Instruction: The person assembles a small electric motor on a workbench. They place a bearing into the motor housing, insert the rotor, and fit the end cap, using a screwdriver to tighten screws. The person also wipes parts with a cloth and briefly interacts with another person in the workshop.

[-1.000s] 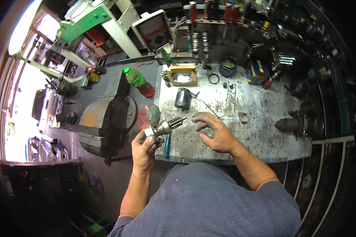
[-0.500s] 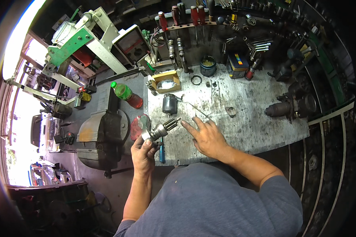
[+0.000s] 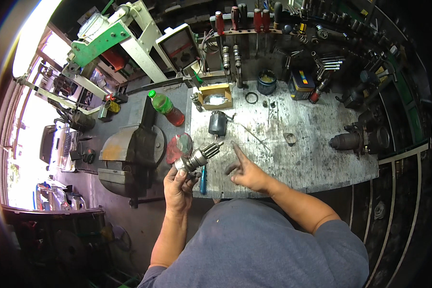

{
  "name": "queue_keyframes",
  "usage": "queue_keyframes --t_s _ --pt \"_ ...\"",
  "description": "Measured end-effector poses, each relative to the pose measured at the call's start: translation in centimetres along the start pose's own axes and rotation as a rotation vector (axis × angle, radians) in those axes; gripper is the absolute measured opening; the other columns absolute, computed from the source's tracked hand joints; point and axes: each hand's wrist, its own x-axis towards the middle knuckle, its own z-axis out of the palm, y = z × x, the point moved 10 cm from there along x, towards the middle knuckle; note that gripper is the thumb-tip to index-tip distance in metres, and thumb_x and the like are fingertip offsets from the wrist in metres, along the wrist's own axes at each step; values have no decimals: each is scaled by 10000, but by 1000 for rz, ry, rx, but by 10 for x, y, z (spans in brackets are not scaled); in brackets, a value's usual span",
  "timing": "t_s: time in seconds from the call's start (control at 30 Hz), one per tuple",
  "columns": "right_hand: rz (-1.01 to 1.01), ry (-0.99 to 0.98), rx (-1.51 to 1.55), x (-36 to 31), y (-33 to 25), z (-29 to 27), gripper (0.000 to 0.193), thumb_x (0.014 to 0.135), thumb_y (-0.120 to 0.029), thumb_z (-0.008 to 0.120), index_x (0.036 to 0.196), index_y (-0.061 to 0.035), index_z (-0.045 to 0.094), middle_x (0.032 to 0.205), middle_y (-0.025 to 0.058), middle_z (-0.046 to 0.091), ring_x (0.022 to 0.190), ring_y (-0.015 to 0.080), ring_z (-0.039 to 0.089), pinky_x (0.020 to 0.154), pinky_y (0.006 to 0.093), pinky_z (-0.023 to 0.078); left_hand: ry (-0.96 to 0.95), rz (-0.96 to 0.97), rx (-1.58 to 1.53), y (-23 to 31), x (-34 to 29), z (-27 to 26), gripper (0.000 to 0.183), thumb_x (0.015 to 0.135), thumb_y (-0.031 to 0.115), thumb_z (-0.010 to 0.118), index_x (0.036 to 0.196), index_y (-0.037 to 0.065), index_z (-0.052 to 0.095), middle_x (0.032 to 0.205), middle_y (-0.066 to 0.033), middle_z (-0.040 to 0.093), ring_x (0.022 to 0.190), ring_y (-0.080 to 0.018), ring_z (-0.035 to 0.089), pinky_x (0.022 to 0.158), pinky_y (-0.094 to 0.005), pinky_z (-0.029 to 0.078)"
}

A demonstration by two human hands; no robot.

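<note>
My left hand (image 3: 178, 189) is closed around the lower end of a starter drive (image 3: 198, 159), a metal piece with a toothed pinion and a shaft tip tilted up to the right. To the right of that tip, apart from it, my right hand (image 3: 248, 176) hovers above the bench. Its index finger points out, the thumb stands apart, the other fingers are curled, and nothing is in it. A red rag (image 3: 179, 144) lies behind the starter drive, and a blue-handled tool (image 3: 203, 180) lies just right of my left hand. Farther back stands a small black motor body (image 3: 217, 124).
A bench vise (image 3: 122, 153) and a green-capped bottle (image 3: 167, 109) of red liquid are at left. Along the bench's back are a cardboard box (image 3: 221, 91), a grease tub (image 3: 266, 82) and a battery-like box (image 3: 301, 85). A starter motor (image 3: 348, 141) lies at right.
The right hand has drawn back from the pinion's tip, its fingers curling while the index stays out. The left hand still holds the starter drive. The whole view has shifted slightly.
</note>
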Motion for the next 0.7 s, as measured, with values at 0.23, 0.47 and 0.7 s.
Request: queue_keyframes --t_s 0.23,0.47,0.7 --pt "-222 -588 1366 -24 -81 46 1091 930 -218 715 1792 -230 46 1166 100 688 718 120 600 844 371 532 27 165 233 3 -3 -3 698 924 216 911 1466 -93 599 1207 -111 748 1018 -160 731 898 -307 608" --pt "-354 -32 214 -7 -87 -84 871 955 -148 736 1733 -139 344 1273 174 726 860 219 735 920 389 614 168 77 232 -7 -3 -31 660 925 173 893 1451 -109 611 1087 -80 745 902 -139 721 802 -276 604" --pt "240 855 -1305 98 -85 -334 707 948 -137 720 1620 -134 500 1557 334 527 1318 502 660 1094 532 576 -8 361 1134 42 -24 0 731 790 193 988 1411 -38 677 1104 -138 802 1009 -177 776 916 -333 623"
